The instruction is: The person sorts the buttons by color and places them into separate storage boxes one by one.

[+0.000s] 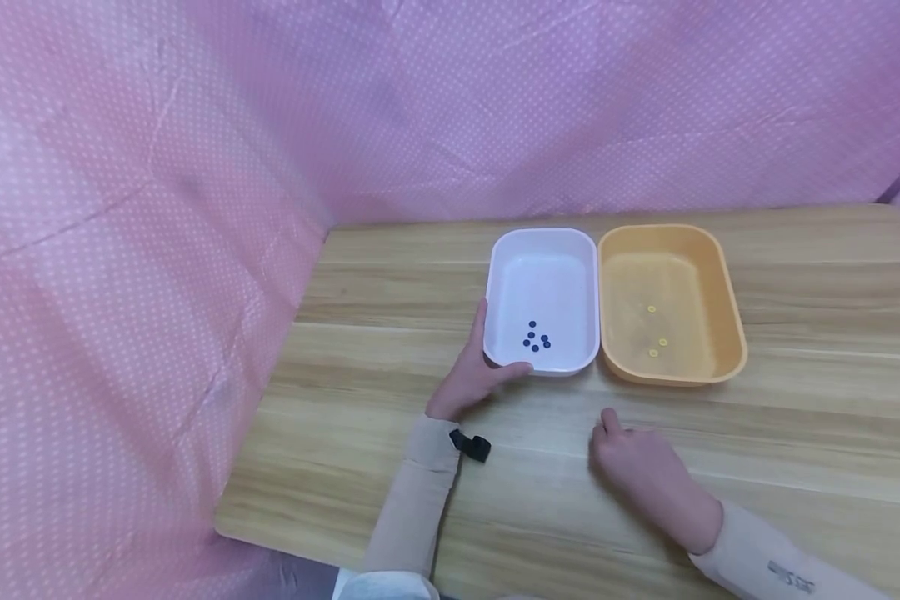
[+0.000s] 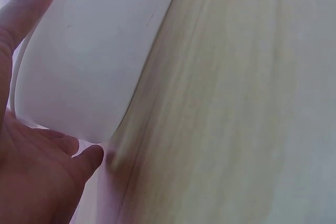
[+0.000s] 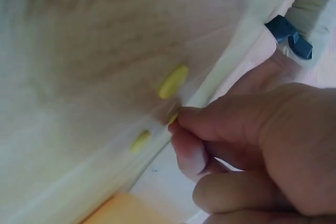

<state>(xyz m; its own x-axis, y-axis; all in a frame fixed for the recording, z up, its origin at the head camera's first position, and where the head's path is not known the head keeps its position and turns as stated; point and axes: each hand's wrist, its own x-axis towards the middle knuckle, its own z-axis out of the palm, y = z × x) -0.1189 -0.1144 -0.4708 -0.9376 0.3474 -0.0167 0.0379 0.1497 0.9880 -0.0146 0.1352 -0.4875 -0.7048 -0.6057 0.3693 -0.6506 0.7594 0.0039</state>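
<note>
My left hand [image 1: 476,375] holds the near left corner of a white plastic bin [image 1: 543,283], thumb on the near rim and fingers along the left side. Several dark blue buttons [image 1: 532,335] lie in that bin, towards its near end. Low over the table in front of the bins is my right hand [image 1: 648,471]. In the right wrist view, its thumb and forefinger pinch a small yellow button [image 3: 173,118]. Two more yellow buttons, a larger-looking one [image 3: 173,82] and another [image 3: 140,141], show beside the fingertips; the hand hides them in the head view.
An orange bin [image 1: 645,275] stands right against the white one, with yellow buttons [image 1: 663,342] on its floor. Both bins sit on a wooden table [image 1: 375,350]. Pink dotted cloth [image 1: 450,108] hangs behind and to the left. A black strap [image 1: 471,445] is on my left wrist.
</note>
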